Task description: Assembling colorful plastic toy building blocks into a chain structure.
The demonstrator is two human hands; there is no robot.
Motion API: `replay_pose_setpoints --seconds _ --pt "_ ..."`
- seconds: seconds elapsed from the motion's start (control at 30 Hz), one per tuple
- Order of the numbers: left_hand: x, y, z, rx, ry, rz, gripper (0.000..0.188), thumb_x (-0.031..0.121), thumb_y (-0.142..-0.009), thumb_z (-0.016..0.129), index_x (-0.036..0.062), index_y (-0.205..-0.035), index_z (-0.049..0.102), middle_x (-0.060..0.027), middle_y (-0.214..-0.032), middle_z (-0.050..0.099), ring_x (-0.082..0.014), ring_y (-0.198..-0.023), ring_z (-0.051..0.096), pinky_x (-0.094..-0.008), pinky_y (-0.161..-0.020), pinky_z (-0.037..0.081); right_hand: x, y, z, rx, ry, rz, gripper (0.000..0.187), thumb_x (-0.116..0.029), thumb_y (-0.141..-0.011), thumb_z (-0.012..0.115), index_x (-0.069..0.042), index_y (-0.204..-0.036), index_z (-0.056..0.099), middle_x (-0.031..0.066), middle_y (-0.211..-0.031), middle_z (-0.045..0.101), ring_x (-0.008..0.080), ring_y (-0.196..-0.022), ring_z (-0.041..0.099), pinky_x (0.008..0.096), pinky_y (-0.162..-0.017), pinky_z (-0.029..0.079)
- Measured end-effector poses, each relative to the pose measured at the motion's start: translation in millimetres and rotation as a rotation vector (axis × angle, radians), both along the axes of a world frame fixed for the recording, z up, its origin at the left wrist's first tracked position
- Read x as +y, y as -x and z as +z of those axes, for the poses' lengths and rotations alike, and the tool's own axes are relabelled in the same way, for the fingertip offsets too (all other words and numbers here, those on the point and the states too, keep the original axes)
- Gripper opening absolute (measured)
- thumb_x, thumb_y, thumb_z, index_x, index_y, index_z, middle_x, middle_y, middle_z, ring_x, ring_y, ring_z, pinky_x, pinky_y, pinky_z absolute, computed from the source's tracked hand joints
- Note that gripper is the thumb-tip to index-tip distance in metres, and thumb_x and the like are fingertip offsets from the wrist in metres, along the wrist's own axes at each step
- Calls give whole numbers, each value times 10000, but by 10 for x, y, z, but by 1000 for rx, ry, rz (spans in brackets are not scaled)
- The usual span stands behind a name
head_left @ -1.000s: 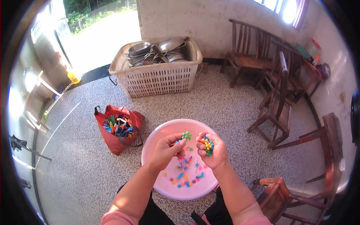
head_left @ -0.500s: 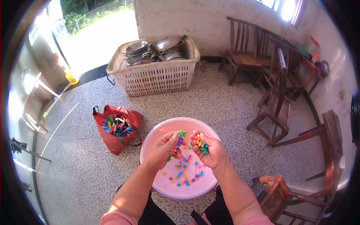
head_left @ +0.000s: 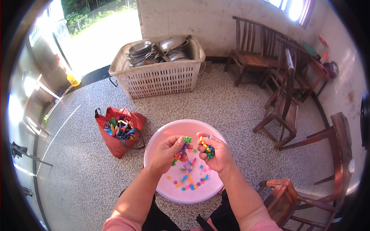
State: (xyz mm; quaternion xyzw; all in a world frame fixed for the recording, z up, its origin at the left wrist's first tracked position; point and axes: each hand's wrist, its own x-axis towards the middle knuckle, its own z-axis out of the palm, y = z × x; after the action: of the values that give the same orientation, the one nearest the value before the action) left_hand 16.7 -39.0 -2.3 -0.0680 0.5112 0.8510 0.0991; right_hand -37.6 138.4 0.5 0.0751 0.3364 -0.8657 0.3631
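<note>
Over a pink basin I hold small flower-shaped plastic pieces in both hands. My left hand is closed around a joined row of these flower pieces, with green, purple and pink ones showing at its ends. In my right hand, the fingers curl round a cluster of flower pieces in yellow, blue and green. A small gap separates the two hands. More flower pieces in many colours lie loose or joined on the basin's bottom.
Left of the basin stands a red bag full of mixed plastic toy pieces. Farther back is a white slatted basket piled with metal dishes and pans. Wooden chairs line the right side. A yellow bottle stands near the bright doorway.
The pieces in my right hand have turned, so yellow ones now face the left hand and its fingers curl differently. My left hand has barely moved.
</note>
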Motion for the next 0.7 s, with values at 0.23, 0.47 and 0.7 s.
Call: replay_pose_setpoints --seconds 0.23,0.47,0.7 --pt "-13 -15 -3 66 96 -11 230 194 -844 602 19 -994 595 -39 -835 623 -83 -622 560 -212 -571 464 -8 -45 52 108 -106 -17 163 -110 -851 569 -18 -985 562 49 -800 577 94 -565 497 195 -438 376" --pt "0 -20 -31 247 324 -45 318 121 -802 651 5 -1091 589 -6 -870 630 -41 -711 556 -195 -634 475 -16 -97 86 643 -524 43 207 -145 -842 601 -24 -1010 604 9 -684 570 56 -532 501 194 -473 408" --pt "23 -24 -54 244 344 -42 316 98 -793 656 21 -1094 596 -12 -890 632 -44 -737 563 -192 -650 476 -13 -116 123 1188 -785 -40 179 -62 -804 612 -26 -977 633 95 -815 646 157 -731 614 254 -656 477"
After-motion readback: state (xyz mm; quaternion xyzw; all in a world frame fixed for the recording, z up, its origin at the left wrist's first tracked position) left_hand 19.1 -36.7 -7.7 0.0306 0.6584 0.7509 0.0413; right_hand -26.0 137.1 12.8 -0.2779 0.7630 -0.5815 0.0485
